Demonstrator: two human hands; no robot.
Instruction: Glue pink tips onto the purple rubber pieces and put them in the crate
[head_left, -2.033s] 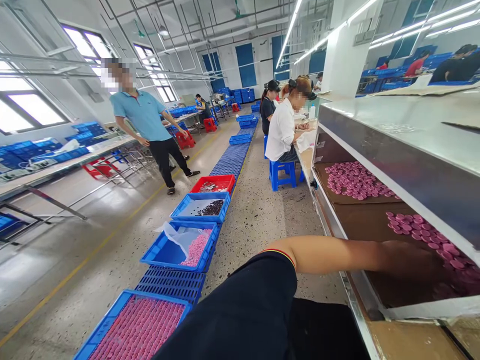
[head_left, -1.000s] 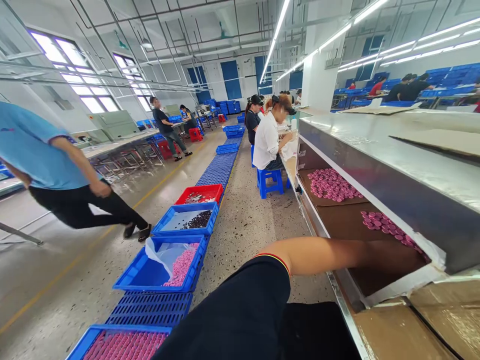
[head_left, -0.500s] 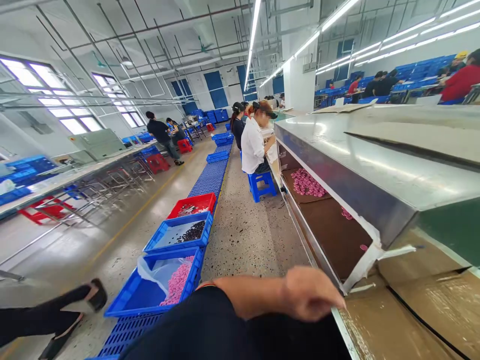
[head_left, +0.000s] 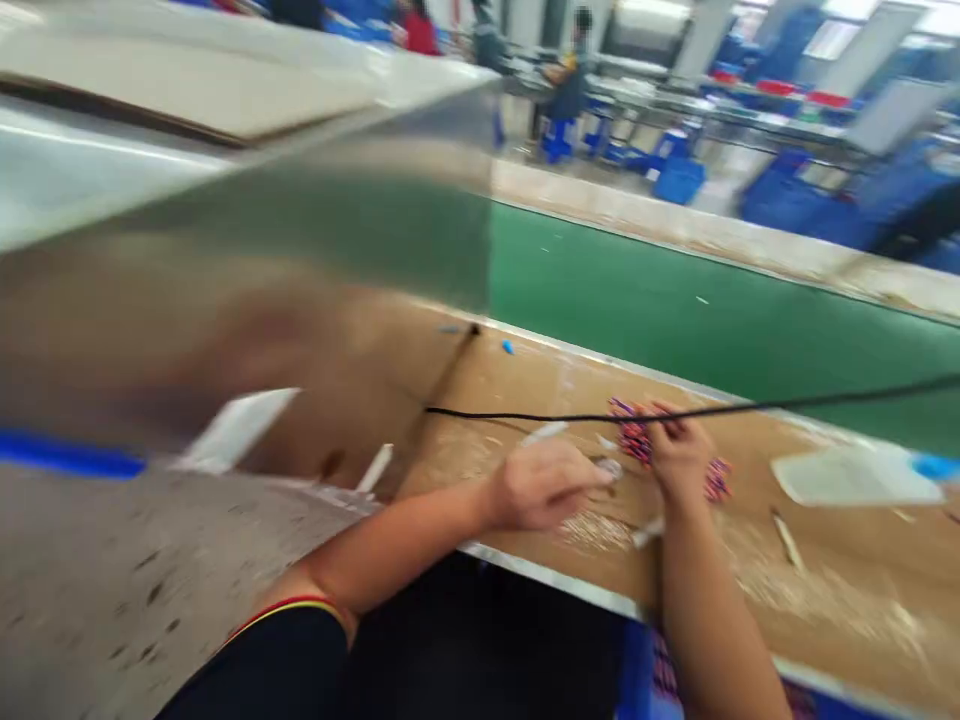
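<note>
Over the brown work surface [head_left: 487, 450], my left hand [head_left: 544, 485] is closed, thumb and fingers pressed together. A small pale, shiny piece [head_left: 609, 468] shows at its fingertips, too blurred to name. My right hand [head_left: 679, 455] is beside a small heap of pink, purple and orange pieces [head_left: 634, 435], its fingers curled and touching the edge of the heap. What lies inside those fingers is hidden. More of the same coloured pieces [head_left: 718, 480] lie to the right of that hand.
A black cable [head_left: 525, 416] crosses above the surface, close to both hands. A metal housing [head_left: 337, 230] stands on the left. Behind the work surface runs a green belt [head_left: 675, 290]. A translucent tray [head_left: 855, 475] lies at the right. Another person [head_left: 566, 90] is in the background.
My view has swung right, from the aisle with blue crates to the work surface. My left hand has moved over that surface, and my right hand has come into view.
</note>
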